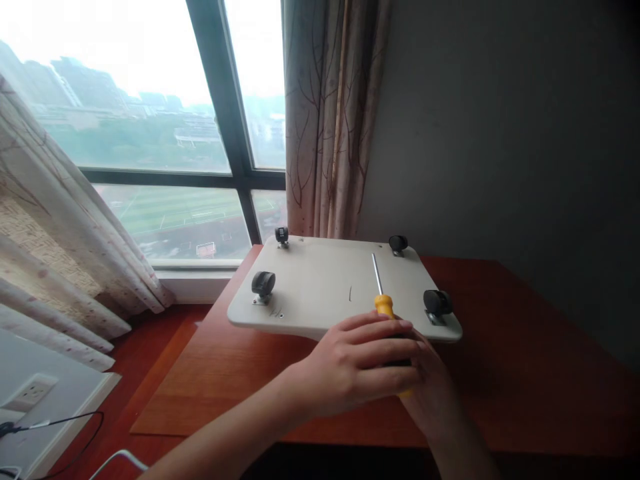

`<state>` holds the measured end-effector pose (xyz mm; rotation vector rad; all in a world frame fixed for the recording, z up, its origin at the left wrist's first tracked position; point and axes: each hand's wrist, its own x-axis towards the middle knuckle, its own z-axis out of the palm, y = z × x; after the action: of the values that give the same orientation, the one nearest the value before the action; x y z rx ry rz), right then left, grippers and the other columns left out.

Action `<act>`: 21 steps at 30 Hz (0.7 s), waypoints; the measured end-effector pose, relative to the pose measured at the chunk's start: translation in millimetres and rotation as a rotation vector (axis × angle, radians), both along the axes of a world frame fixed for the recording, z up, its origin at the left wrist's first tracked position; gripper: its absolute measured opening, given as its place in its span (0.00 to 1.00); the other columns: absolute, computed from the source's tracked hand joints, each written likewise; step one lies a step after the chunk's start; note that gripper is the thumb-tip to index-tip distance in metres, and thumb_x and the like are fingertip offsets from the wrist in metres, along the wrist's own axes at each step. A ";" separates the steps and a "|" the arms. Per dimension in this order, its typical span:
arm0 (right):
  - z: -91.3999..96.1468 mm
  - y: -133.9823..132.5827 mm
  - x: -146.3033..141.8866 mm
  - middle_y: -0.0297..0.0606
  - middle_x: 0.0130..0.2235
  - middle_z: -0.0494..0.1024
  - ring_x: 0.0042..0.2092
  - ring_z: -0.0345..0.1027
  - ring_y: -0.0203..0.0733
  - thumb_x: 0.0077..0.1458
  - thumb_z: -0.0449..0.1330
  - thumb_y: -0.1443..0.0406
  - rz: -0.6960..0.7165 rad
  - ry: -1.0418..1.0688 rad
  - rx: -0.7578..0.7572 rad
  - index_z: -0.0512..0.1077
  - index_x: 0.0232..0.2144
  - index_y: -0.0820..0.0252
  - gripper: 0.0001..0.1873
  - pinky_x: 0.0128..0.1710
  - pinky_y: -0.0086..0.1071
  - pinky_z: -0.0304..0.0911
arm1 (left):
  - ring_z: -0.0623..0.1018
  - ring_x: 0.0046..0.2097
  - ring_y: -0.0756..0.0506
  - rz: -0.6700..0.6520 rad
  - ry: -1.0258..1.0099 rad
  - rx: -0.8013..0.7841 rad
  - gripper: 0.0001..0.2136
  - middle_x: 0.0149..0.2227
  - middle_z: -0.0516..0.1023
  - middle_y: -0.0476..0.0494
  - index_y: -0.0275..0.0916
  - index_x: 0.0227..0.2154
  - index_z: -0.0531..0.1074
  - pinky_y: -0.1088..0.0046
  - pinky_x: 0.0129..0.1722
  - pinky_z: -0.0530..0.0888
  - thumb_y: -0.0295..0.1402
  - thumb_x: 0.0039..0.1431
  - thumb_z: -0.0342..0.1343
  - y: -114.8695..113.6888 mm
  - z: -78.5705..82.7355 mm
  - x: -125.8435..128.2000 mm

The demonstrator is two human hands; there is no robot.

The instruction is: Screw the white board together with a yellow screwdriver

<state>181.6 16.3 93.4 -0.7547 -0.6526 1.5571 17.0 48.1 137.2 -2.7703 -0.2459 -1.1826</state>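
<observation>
A screwdriver (383, 304) with a yellow and dark handle and a metal shaft points up and away from me. My left hand (360, 353) lies over the handle with its fingers wrapped across it. Beneath and to the right, my right hand (437, 390) closes round the same handle, its fingers mostly covered by the left ones. Beyond my hands a white board (315, 287) with rounded corners rests on the table. Black casters stand up from its corners: near left (263, 285), near right (437, 303), far left (282, 236) and far right (398, 244).
The reddish-brown wooden table (200, 387) extends past the board on both sides. Behind are a window (165, 220), a patterned curtain (325, 120) and a grey wall (500, 133). At lower left are a wall socket (33, 393) and cables (75, 419).
</observation>
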 end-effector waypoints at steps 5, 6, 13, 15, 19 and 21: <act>-8.8 -13.1 2.9 0.39 0.46 0.81 0.49 0.75 0.47 0.50 0.70 0.54 -0.094 -0.003 -0.076 0.80 0.41 0.51 0.16 0.47 0.38 0.73 | 0.64 0.67 0.44 0.064 0.013 -0.013 0.11 0.62 0.72 0.49 0.45 0.48 0.77 0.63 0.68 0.62 0.32 0.70 0.51 -13.4 -16.9 -2.0; -7.3 -13.9 4.4 0.38 0.46 0.81 0.49 0.75 0.46 0.51 0.69 0.54 -0.139 -0.018 -0.075 0.80 0.42 0.50 0.16 0.47 0.37 0.73 | 0.64 0.67 0.44 0.073 0.000 -0.027 0.11 0.63 0.70 0.48 0.45 0.49 0.76 0.62 0.67 0.63 0.31 0.70 0.51 -15.0 -20.2 -4.5; 16.1 -6.5 73.3 0.32 0.41 0.78 0.41 0.74 0.38 0.56 0.66 0.54 -0.455 -0.161 0.054 0.75 0.50 0.48 0.20 0.43 0.30 0.72 | 0.74 0.59 0.41 0.266 -0.282 -0.185 0.17 0.58 0.75 0.41 0.44 0.51 0.75 0.61 0.57 0.76 0.21 0.62 0.54 -13.0 -18.3 -60.9; 16.2 4.0 110.1 0.33 0.41 0.77 0.41 0.74 0.40 0.54 0.67 0.54 -0.492 -0.260 0.059 0.75 0.50 0.49 0.22 0.42 0.33 0.73 | 0.77 0.56 0.41 0.471 -0.399 -0.273 0.14 0.56 0.77 0.43 0.45 0.46 0.77 0.59 0.57 0.75 0.23 0.62 0.55 -6.2 -10.5 -89.1; -4.0 33.2 174.4 0.36 0.39 0.76 0.37 0.74 0.42 0.51 0.67 0.55 -0.473 -0.491 0.013 0.76 0.47 0.51 0.20 0.38 0.34 0.75 | 0.78 0.54 0.37 0.688 -0.745 -0.730 0.13 0.51 0.80 0.41 0.42 0.45 0.79 0.63 0.52 0.77 0.40 0.61 0.59 17.5 -4.7 -146.4; -21.7 47.4 192.5 0.38 0.38 0.77 0.34 0.73 0.42 0.49 0.66 0.56 -0.450 -0.579 -0.046 0.76 0.42 0.53 0.17 0.32 0.32 0.73 | 0.80 0.50 0.36 0.751 -0.824 -0.885 0.17 0.46 0.82 0.41 0.40 0.45 0.79 0.64 0.49 0.77 0.44 0.56 0.63 32.5 -11.0 -169.1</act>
<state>374.1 63.8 71.7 -1.3090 -0.7954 0.9395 -152.1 80.6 126.2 -1.9939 -2.0544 -2.1670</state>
